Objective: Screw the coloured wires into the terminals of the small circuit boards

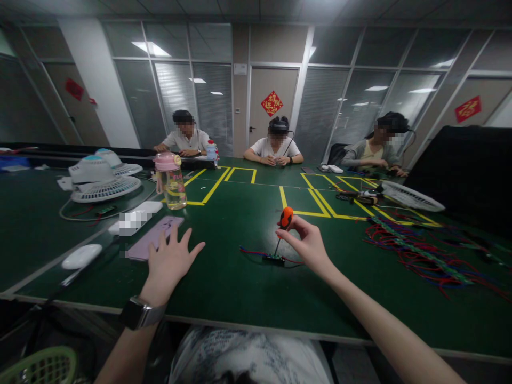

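My right hand (pixel 308 242) grips an orange and black screwdriver (pixel 286 217), held nearly upright. Its shaft runs down to a small green circuit board (pixel 273 259) lying on the table, with red and blue wires coming off both ends. Whether the tip sits in a screw is too small to tell. My left hand (pixel 170 261), fingers spread, rests to the left of the board, its fingertips over the near edge of a light purple phone (pixel 154 237). A watch (pixel 138 313) is on my left wrist.
On the left stand a pink-lidded bottle (pixel 171 181), white fan parts (pixel 102 178) and a white mouse (pixel 82 256). Wired boards (pixel 420 250) are heaped on the right. Yellow tape (pixel 216 186) marks the green table (pixel 232 298). Several people sit across it.
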### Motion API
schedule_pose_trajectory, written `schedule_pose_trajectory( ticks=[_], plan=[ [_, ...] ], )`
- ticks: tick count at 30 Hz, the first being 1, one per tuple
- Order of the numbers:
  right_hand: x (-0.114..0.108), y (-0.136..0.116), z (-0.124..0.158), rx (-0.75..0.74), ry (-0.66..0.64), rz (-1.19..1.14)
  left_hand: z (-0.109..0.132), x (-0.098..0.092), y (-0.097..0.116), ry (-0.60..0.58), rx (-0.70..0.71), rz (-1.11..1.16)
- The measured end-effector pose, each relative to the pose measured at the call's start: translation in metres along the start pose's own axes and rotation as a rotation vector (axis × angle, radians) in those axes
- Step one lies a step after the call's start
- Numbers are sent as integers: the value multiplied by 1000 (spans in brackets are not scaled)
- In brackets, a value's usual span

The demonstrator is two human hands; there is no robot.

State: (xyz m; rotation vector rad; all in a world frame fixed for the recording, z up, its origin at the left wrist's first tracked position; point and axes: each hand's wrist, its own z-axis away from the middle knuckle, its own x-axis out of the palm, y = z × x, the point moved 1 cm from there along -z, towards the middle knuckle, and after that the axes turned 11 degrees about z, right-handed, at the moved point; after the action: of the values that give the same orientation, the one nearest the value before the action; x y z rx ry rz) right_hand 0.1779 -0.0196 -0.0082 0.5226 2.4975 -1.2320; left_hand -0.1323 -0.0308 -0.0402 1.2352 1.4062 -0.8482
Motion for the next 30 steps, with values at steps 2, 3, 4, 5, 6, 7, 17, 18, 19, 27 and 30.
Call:
schedule_pose_trajectory(
  ticks=[2, 3, 4, 5, 6, 7, 17, 18, 19, 27, 30],
  plan=[
    [0, 0, 0, -4, 3, -2, 0, 0, 0, -13, -7, 1],
    [0, -1, 0, -6, 3, -2, -1, 0, 0, -22, -11, 4],
    [0, -1, 0, -8, 3, -1, -1, 0, -1, -28, -13, 7],
    [0, -1, 0, -9, 3, 1, -1, 0, -1, -28, -13, 10],
    [0, -1, 0, -10, 1, 3, -2, 1, -1, -25, -8, 14],
    [0, -1, 0, -12, -1, 4, -2, 1, -2, -21, -1, 18],
    [0, -2, 0, -14, 3, 9, -1, 0, -1, -10, 16, 39],
    [0, -2, 0, -14, 2, 9, -1, -1, 0, -8, 12, 38],
    [0, -2, 0, -12, 0, 7, 0, 0, 0, -5, 11, 35],
    [1, 0, 0, -2, -10, -9, -2, -3, 2, 124, 103, 50],
    [0, -2, 0, 4, -9, -11, 1, -20, 10, 380, 314, 280]
  ],
)
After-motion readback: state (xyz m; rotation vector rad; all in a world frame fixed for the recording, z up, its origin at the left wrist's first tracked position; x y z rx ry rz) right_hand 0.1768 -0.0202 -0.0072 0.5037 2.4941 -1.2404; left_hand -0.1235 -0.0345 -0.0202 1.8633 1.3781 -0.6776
